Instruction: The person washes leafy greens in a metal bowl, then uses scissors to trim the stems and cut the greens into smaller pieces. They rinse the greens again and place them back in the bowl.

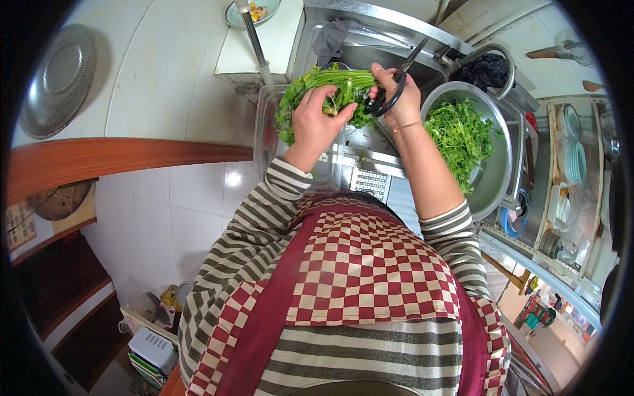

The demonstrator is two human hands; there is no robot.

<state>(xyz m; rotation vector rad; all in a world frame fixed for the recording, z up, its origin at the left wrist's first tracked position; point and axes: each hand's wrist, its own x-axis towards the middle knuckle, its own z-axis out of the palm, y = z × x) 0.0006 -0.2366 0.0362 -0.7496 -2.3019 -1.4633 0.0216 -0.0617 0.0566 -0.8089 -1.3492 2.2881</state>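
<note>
A bunch of leafy green herbs, which looks like cilantro (pixel 297 96), spans between my hands above a clear plastic bin (pixel 262 148). My left hand (pixel 314 119) lies over the bunch, with its thumb and fingers curled around some stems. The stem ends reach my right hand (pixel 403 101), whose thumb and fingers pinch them. Black-handled scissors (pixel 391 101) also hang in my right hand, a handle loop around its fingers and the blades pointing up and away. To the right, a metal basin (pixel 498 173) holds a heap of loose greens (pixel 460 138).
The steel sink (pixel 356 131) lies beyond my hands, with a grey cloth (pixel 331 39) at its back left. A curved faucet (pixel 505 54) arches near the basin. On the left counter rests a metal strainer (pixel 59 81); a plate (pixel 272 12) with food stands farther back.
</note>
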